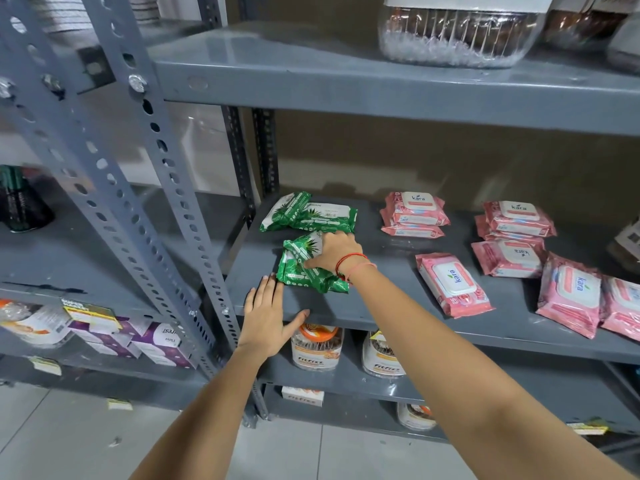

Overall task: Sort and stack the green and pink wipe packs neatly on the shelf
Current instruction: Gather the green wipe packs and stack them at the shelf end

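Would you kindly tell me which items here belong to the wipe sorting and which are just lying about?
Part of the job:
- green wipe packs under the right hand
- rear green packs
- pink wipe packs, loose and stacked
- left hand, open at the shelf edge

Just lying about:
- fitfizz jars below
- purple boxes
- clear tub above

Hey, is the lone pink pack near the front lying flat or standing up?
Flat: the pink pack lies label-up on the shelf.
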`<state>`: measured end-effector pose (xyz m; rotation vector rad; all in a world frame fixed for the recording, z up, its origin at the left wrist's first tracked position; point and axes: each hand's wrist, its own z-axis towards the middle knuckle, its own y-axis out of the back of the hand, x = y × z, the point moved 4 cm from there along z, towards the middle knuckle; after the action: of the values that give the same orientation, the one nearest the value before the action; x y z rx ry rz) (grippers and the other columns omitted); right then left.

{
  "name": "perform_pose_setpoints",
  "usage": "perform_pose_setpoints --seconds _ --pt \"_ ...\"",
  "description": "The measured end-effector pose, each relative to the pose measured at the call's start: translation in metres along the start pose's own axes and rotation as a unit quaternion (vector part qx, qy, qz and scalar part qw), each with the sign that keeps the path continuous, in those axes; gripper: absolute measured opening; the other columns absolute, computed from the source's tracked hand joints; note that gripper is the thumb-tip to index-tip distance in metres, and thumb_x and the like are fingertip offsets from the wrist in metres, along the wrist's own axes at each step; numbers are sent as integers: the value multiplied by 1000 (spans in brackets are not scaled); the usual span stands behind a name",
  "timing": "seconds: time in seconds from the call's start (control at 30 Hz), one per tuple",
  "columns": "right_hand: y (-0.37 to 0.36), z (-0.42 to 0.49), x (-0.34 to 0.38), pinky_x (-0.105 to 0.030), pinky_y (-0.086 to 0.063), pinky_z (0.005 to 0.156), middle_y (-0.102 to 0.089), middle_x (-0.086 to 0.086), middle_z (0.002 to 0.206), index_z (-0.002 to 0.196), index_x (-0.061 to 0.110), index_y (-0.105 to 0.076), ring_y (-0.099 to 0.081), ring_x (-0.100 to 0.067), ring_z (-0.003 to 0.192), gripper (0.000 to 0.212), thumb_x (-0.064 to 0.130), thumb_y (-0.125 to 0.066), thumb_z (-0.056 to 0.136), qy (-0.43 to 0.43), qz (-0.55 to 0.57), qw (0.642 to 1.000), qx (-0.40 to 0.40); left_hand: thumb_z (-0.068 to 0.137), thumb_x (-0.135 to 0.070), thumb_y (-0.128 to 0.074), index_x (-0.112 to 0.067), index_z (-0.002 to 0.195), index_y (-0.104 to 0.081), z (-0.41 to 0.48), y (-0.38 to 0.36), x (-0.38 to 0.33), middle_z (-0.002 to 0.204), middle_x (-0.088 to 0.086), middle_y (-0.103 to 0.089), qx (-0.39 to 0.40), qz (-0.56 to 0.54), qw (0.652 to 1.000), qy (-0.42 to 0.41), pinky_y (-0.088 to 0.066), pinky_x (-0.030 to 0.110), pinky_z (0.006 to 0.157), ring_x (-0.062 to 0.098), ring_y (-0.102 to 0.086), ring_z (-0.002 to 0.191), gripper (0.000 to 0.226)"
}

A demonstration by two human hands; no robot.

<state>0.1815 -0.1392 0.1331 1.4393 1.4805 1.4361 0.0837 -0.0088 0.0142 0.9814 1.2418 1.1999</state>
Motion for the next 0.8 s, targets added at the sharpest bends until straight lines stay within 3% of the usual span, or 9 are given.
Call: perform_pose_setpoints --seconds 0.1,0.23,0.33,0.47,0.63,0.8 --pt "4 8 5 -45 -37 107 -51 -14 132 137 11 -42 -38 -36 130 71 43 -68 80 31 -28 998 48 68 -81 14 -6 145 -20 -1 0 0 156 13 -16 -4 -3 1000 0 -3 41 116 23 -6 144 113" --pt "10 9 15 -40 -35 110 -50 -12 138 147 15 -30 -43 -32 129 75 26 -68 83 94 -80 988 90 72 -78 2 -6 146 -19 0 0 0 156 11 -15 -4 10 1000 5 -3 40 116 22 -6 144 105" --pt "11 9 19 -40 -36 110 -39 -8 149 149 20 -26 -37 -31 134 79 16 -69 83 122 -108 980 112 73 -77 1 -6 146 -18 1 -1 1 156 11 -16 0 12 1000 5 -3 40 116 22 -6 144 103" --pt "9 12 18 -39 -38 109 -38 -5 150 148 23 -28 -39 -27 134 81 12 -71 81 138 -116 976 119 70 -81 8 -6 146 -17 1 -4 2 156 11 -16 -3 1 1000 1 -2 41 116 23 -6 144 110" --pt "7 15 18 -40 -37 110 -38 -4 150 147 22 -30 -39 -27 135 82 14 -75 79 133 -95 980 114 72 -82 4 -5 145 -21 2 -5 4 155 12 -20 -10 -9 1000 -2 -4 42 115 24 -10 144 109" --pt "-8 8 12 -48 -34 109 -41 -10 146 147 28 -28 -33 -33 135 75 36 -68 84 123 -61 990 32 77 -79 -2 -3 142 -28 1 -4 2 152 15 -28 -18 -9 1000 -8 -9 44 115 25 -16 143 104"
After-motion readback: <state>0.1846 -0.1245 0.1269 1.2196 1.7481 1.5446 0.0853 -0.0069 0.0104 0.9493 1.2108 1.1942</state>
